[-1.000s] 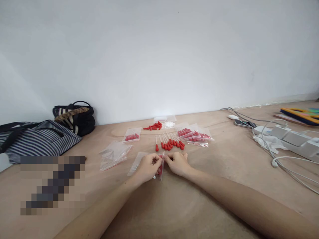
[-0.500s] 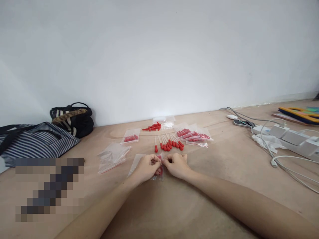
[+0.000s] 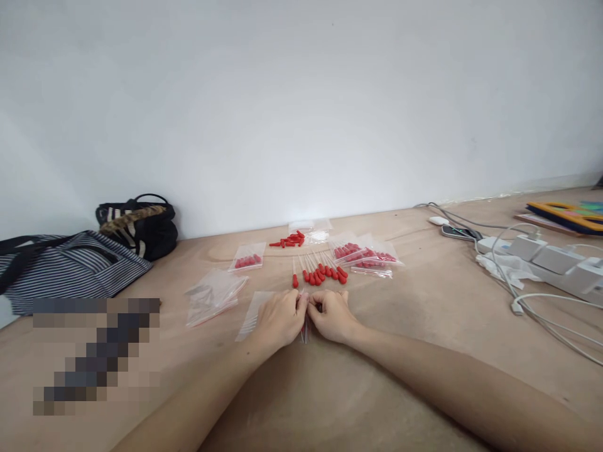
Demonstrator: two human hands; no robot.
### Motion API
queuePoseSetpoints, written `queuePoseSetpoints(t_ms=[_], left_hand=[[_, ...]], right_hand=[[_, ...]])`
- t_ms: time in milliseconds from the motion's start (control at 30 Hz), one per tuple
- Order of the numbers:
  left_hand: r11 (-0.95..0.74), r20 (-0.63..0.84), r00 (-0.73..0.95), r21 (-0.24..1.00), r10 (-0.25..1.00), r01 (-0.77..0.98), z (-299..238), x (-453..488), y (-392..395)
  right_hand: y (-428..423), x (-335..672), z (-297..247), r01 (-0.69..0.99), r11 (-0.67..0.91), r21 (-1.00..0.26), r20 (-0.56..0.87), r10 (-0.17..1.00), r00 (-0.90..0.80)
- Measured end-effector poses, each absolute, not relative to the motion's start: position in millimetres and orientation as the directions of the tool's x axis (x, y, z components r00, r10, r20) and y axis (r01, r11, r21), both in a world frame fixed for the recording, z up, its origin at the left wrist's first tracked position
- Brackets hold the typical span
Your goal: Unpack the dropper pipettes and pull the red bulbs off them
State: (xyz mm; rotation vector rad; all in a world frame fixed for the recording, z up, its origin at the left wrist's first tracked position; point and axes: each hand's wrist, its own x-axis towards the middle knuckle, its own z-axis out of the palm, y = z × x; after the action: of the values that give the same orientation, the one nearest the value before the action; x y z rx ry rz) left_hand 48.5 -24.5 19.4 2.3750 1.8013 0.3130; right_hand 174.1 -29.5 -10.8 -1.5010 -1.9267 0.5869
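Note:
A clear zip bag (image 3: 249,319) with droppers in it lies in front of me, its zip edge to the right. My left hand (image 3: 283,314) covers much of the bag and pinches that edge between thumb and fingers. Close beside it, my right hand (image 3: 333,315) is closed in a pinch on the same edge. The bag's red bulbs are mostly hidden under my left hand. Just beyond my hands lies a row of loose droppers (image 3: 316,280) with red bulbs towards me and clear tubes pointing away.
Filled bags (image 3: 365,253) overlap at the right, and another filled bag (image 3: 248,258) lies left. Flat bags (image 3: 214,295) lie nearer. Loose red bulbs (image 3: 293,240) and clear tubes (image 3: 316,236) are at the back. A striped bag (image 3: 80,270) stands left; chargers and cables (image 3: 556,258) lie right.
My left hand has rolled over from a looser curl to lie palm-down across the bag, its thumb at the zip edge. My right hand stays nearly in place, pinching the edge.

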Motion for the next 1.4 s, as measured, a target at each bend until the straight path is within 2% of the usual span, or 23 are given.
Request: queuePoseSetpoints(t_ms=[100,233,733,867,967,1100,1400], left_hand=[[-0.306,0.077,0.296,0.25,0.952,0.919,15,47,-20],[-0.365,0.085,0.355,0.27,0.931,0.891,11,46,-14],[-0.371,0.1,0.36,0.336,0.928,0.865,13,45,-10],[-0.392,0.14,0.366,0.357,0.92,0.848,22,33,-15],[-0.491,0.185,0.455,0.372,0.871,0.788,22,14,-27],[-0.555,0.143,0.543,0.361,0.827,0.75,6,-12,-38],[-0.568,0.121,0.565,0.35,0.816,0.745,-7,-19,-33]], right_hand=[[-29,174,-12,0.686,0.266,-0.677,0.204,0.964,-0.173],[-30,174,-9,0.682,0.206,-0.702,0.151,0.979,-0.14],[-25,171,-7,0.704,0.015,-0.71,0.086,0.994,0.066],[-23,175,-10,0.712,0.065,-0.699,0.126,0.991,0.033],[-22,181,-14,0.679,0.117,-0.725,0.165,0.986,0.006],[-20,190,-18,0.623,0.234,-0.747,0.234,0.969,-0.084],[-18,200,-14,0.65,0.417,-0.636,0.258,0.908,-0.33]])
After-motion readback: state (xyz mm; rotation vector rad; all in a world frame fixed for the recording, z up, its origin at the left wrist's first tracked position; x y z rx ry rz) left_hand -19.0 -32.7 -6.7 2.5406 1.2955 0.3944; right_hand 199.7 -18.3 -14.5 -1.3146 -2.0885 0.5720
